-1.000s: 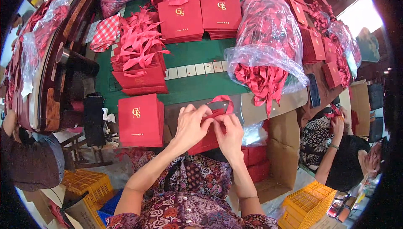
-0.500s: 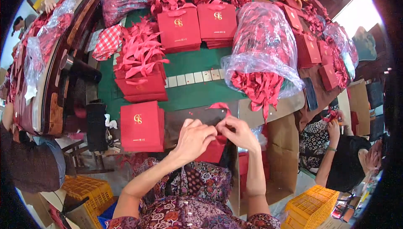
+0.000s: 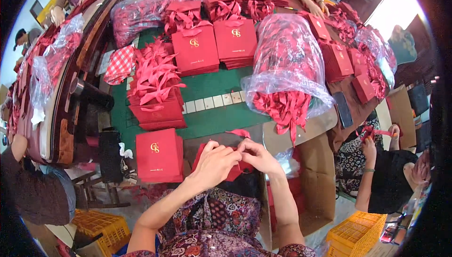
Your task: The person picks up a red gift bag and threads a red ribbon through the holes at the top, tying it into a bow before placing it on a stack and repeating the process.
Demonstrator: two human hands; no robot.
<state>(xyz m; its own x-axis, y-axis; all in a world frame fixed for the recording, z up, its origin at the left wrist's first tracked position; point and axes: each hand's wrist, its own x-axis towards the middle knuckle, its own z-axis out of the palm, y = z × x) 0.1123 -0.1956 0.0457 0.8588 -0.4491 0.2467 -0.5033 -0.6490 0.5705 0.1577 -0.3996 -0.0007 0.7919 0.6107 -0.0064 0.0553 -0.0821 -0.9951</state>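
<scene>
Close together at the near table edge, both my hands work on a small red paper bag (image 3: pixel 234 174). My left hand (image 3: pixel 214 162) lies over its upper part, fingers curled and pressed on it. My right hand (image 3: pixel 260 155) is closed in a pinch beside the left fingertips. A red ribbon (image 3: pixel 241 132) sticks out beyond the right fingers; where they grip it is hidden. To the left lies a stack of flat red bags (image 3: pixel 157 155) with gold print. Behind that stack is a pile of red bags with ribbon handles (image 3: pixel 155 85).
A clear plastic sack of red ribbons (image 3: pixel 289 59) stands at the right. Beyond are more bag stacks (image 3: pixel 195 49). Below the right table edge is a cardboard box (image 3: pixel 318 181); a yellow crate (image 3: pixel 356 233) stands on the floor. A black cup (image 3: pixel 92 92) is left; co-workers sit around.
The view has tilted, so the table sits lower in the picture and more people show at the far side. My hands stay on the red bag, with the bag's angle slightly changed.
</scene>
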